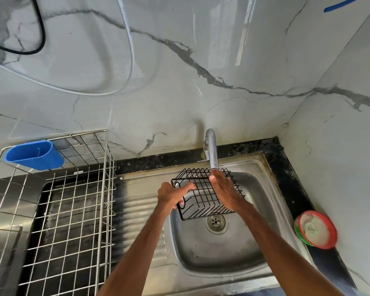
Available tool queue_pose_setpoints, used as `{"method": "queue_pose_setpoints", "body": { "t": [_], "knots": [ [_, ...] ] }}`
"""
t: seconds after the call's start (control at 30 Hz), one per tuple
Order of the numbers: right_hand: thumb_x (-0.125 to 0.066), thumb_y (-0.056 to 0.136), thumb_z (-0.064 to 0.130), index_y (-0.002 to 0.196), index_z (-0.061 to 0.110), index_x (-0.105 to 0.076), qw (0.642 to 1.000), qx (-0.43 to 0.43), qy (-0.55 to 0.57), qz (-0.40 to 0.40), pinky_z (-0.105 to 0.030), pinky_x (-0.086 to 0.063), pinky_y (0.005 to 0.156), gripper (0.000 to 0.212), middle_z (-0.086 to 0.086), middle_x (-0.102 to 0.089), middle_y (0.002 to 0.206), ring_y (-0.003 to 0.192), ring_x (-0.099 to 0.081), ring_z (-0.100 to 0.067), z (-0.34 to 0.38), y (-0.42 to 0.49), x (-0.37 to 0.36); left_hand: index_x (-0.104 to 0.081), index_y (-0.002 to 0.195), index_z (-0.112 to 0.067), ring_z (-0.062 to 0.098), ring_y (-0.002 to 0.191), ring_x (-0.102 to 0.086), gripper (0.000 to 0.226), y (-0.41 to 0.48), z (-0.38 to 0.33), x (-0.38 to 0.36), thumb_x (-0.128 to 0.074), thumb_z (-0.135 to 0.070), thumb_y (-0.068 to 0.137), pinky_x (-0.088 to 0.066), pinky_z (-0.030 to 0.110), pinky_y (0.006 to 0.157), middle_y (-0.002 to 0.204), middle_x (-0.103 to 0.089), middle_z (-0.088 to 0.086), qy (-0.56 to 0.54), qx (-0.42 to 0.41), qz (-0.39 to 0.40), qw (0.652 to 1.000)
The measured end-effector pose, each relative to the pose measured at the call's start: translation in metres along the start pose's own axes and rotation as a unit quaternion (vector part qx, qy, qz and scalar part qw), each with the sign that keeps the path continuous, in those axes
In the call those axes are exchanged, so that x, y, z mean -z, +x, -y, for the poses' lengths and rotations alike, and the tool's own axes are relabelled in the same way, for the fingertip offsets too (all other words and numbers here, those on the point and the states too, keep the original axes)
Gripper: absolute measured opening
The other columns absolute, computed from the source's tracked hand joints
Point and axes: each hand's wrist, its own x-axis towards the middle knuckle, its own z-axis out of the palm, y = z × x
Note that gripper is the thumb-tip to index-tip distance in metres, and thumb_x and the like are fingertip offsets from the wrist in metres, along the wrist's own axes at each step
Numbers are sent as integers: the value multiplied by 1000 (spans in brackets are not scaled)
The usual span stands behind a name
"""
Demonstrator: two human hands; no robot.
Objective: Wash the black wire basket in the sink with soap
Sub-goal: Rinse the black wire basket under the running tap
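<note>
The black wire basket (205, 194) is held tilted over the far part of the steel sink (218, 248), just under the tap (212, 150) and above the drain (215, 222). The left hand (172, 195) curls its fingers around the basket's left end, pinching the rim; the right hand (224, 189) lies flat with fingers pressed together against its right side, fingertips touching the tap's spout. To the left, a tall metal dish rack (58, 199) stands on the counter beside the ribbed drainboard, with a blue plastic cup (34, 154) hung on its far rim. A red-rimmed soap tub (316, 229) sits on the right counter edge, near the wall.
</note>
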Motion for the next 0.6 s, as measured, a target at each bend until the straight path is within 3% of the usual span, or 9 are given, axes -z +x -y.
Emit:
{"method": "queue_pose_setpoints", "body": {
  "t": [0.1, 0.17, 0.3, 0.43, 0.5, 0.6],
  "knots": [
    [2, 94, 68, 160, 28, 8, 996, -84, 15, 20, -51, 5, 125, 77, 4, 13, 168, 155, 11, -15, -20, 0, 9, -70, 98, -2, 13, 59, -76, 70, 1, 6, 4, -92, -56, 59, -66, 38, 61, 67, -76, 7, -4, 13, 2, 1000],
    [1, 97, 65, 160, 26, 8, 996, -84, 1, 31, -50, 8, 125, 74, 4, 14, 168, 154, 12, -15, -15, -4, 7, -69, 100, 0, 17, 60, -76, 76, 1, 9, 6, -93, -57, 56, -66, 40, 59, 63, -75, 8, -24, 28, 0, 999],
    [10, 93, 68, 159, 29, 12, 993, 61, -81, 53, -46, 15, 122, 77, 9, 19, 165, 154, 16, -13, 28, -15, -17, -69, 96, 3, 25, 58, -76, 82, 1, 17, 7, -91, -61, 50, -66, 46, 61, 64, -75, 12, -67, 46, 5, 997],
    [0, 100, 59, 159, 32, 9, 984, 143, -74, 81, -38, 17, 120, 66, 10, 12, 168, 153, 14, -7, 54, -16, -24, -72, 89, 3, 28, 62, -77, 77, -2, 22, 13, -92, -62, 54, -67, 47, 66, 63, -75, 13, -86, 47, 11, 995],
    [0, 100, 57, 160, 30, 8, 986, 117, -96, 66, -44, 12, 123, 66, 6, 11, 168, 154, 12, -11, 50, -6, -15, -74, 86, 4, 30, 66, -78, 74, -5, 23, 17, -90, -58, 50, -66, 48, 67, 66, -75, 14, -91, 47, 17, 995],
    [0, 102, 57, 161, 24, 1, 992, 11, -108, 57, -54, 1, 125, 67, 1, 5, 169, 155, 6, -17, 22, 12, 4, -74, 85, 4, 35, 71, -78, 76, -11, 25, 20, -88, -57, 42, -66, 53, 68, 69, -76, 16, -110, 42, 15, 993]
  ]
}}
